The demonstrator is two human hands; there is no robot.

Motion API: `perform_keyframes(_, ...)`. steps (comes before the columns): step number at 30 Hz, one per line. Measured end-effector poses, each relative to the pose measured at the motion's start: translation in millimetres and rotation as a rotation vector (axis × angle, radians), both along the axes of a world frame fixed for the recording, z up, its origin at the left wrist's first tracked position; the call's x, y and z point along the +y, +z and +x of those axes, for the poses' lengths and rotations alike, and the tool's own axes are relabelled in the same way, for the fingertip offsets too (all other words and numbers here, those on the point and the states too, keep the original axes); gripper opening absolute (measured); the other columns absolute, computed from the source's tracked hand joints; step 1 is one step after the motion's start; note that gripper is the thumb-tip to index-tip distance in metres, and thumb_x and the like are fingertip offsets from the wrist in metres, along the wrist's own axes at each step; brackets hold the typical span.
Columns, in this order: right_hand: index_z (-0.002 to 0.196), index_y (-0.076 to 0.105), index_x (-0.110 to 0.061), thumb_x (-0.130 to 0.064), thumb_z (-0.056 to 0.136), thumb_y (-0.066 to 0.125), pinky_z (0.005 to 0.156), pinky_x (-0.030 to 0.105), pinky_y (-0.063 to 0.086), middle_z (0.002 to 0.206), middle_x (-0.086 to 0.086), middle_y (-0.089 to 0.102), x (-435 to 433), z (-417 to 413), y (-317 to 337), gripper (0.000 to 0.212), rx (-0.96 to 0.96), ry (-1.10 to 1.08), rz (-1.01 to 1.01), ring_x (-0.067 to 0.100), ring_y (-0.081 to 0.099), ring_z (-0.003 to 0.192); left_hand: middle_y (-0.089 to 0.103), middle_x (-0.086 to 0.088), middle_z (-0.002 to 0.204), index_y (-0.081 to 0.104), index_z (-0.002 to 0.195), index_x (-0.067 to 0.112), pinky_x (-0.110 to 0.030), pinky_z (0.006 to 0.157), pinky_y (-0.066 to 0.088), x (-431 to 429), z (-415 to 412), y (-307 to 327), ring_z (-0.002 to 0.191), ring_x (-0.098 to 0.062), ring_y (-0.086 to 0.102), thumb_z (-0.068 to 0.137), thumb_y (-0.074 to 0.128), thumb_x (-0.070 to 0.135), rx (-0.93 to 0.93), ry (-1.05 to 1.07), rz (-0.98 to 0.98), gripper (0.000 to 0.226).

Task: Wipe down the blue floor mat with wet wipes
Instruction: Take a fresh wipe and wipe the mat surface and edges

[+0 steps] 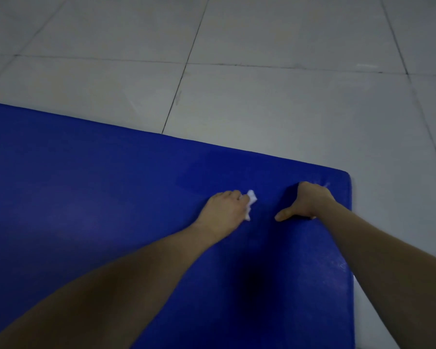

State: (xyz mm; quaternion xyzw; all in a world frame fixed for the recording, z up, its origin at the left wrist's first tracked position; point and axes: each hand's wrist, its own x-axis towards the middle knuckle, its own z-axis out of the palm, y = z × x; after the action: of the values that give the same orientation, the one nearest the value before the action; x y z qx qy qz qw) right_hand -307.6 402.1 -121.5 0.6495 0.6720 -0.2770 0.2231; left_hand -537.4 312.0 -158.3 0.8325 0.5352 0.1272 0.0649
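Observation:
The thick blue floor mat (98, 187) fills the lower left of the view, with its far right corner near the middle right. My left hand (224, 210) lies on the mat and grips a crumpled white wet wipe (251, 201), which sticks out on the hand's right side. A short way to the right, my right hand (306, 201) presses down on the mat close to its corner, thumb spread out to the left. The mat dents slightly under that hand. Faint white scuff marks show by the corner.
Grey floor tiles (275, 96) with dark grout lines surround the mat at the back and right. A narrow pale strip of floor (363, 311) runs along the mat's right edge.

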Motion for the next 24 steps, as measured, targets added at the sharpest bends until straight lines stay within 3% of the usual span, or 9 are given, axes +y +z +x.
perform_keyframes(4, 0.099, 0.043, -0.017, -0.078, 0.046, 0.084, 0.064, 0.032, 0.048, 0.084, 0.001, 0.059, 0.6, 0.7, -0.5, 0.090, -0.008, 0.007, 0.011, 0.018, 0.059, 0.078, 0.063, -0.006, 0.072, 0.065, 0.088, 0.007, -0.042, 0.051, 0.050, 2.8, -73.6, -4.0, 0.061, -0.027, 0.059, 0.095, 0.068, 0.022, 0.099, 0.321, -0.025, 0.016)
perform_keyframes(6, 0.095, 0.044, -0.017, -0.078, 0.045, 0.084, 0.066, 0.034, 0.052, 0.083, 0.002, 0.061, 1.8, -0.3, -1.1, 0.089, -0.013, 0.013, 0.006, 0.019, 0.061, 0.078, 0.061, -0.008, 0.073, 0.063, 0.088, 0.005, -0.040, 0.052, 0.047, -3.4, -101.7, -3.7, 0.065, -0.027, 0.057, 0.094, 0.067, 0.019, 0.208, 0.470, 0.003, 0.016)
perform_keyframes(11, 0.085, 0.038, -0.019, -0.077, 0.044, 0.086, 0.073, 0.037, 0.057, 0.082, 0.004, 0.062, 3.4, -1.7, -0.4, 0.085, -0.014, 0.009, 0.002, 0.021, 0.063, 0.077, 0.060, -0.009, 0.077, 0.056, 0.091, 0.007, -0.035, 0.051, 0.043, -10.9, -98.8, -15.4, 0.067, -0.023, 0.055, 0.099, 0.061, 0.021, 0.135, 0.639, -0.028, 0.017)
perform_keyframes(15, 0.081, 0.037, -0.019, -0.076, 0.044, 0.086, 0.070, 0.036, 0.054, 0.081, 0.004, 0.061, 3.4, -2.9, 1.7, 0.084, -0.023, 0.006, -0.007, 0.021, 0.063, 0.076, 0.064, -0.008, 0.082, 0.060, 0.103, 0.005, -0.033, 0.054, 0.042, -12.7, -46.7, -23.7, 0.070, -0.022, 0.059, 0.104, 0.049, 0.027, 0.121, 0.539, -0.043, 0.025)
perform_keyframes(18, 0.081, 0.039, -0.019, -0.078, 0.043, 0.085, 0.076, 0.037, 0.055, 0.079, 0.004, 0.063, 2.6, -3.5, 2.2, 0.084, -0.028, 0.012, -0.004, 0.022, 0.063, 0.076, 0.065, -0.007, 0.090, 0.061, 0.115, 0.004, -0.032, 0.061, 0.046, -17.7, 3.9, -22.6, 0.077, -0.021, 0.059, 0.104, 0.028, 0.034, 0.087, 0.440, -0.067, 0.046)
perform_keyframes(19, 0.081, 0.039, -0.019, -0.077, 0.044, 0.085, 0.075, 0.037, 0.054, 0.079, 0.004, 0.063, 2.2, -3.9, 2.7, 0.083, -0.029, 0.016, 0.003, 0.021, 0.064, 0.076, 0.064, -0.007, 0.092, 0.061, 0.118, 0.003, -0.032, 0.063, 0.047, -21.3, 22.3, -21.5, 0.078, -0.021, 0.059, 0.105, 0.028, 0.034, 0.098, 0.397, -0.067, 0.048)
perform_keyframes(22, 0.081, 0.041, -0.017, -0.074, 0.048, 0.086, 0.065, 0.033, 0.053, 0.077, 0.005, 0.063, 1.1, -5.4, 3.7, 0.080, -0.033, 0.014, 0.016, 0.020, 0.064, 0.072, 0.063, -0.006, 0.087, 0.061, 0.114, 0.005, -0.031, 0.062, 0.051, -35.7, 69.6, -20.0, 0.073, -0.019, 0.059, 0.102, 0.053, 0.029, 0.025, 0.264, -0.042, 0.029)
perform_keyframes(24, 0.082, 0.045, -0.015, -0.073, 0.052, 0.085, 0.061, 0.031, 0.051, 0.073, 0.004, 0.062, 0.0, -5.4, 3.3, 0.077, -0.042, 0.014, 0.028, 0.019, 0.063, 0.068, 0.065, -0.006, 0.088, 0.061, 0.116, 0.006, -0.031, 0.064, 0.054, -43.4, 83.8, -17.5, 0.074, -0.019, 0.059, 0.102, 0.055, 0.026, -0.025, 0.169, -0.031, 0.026)
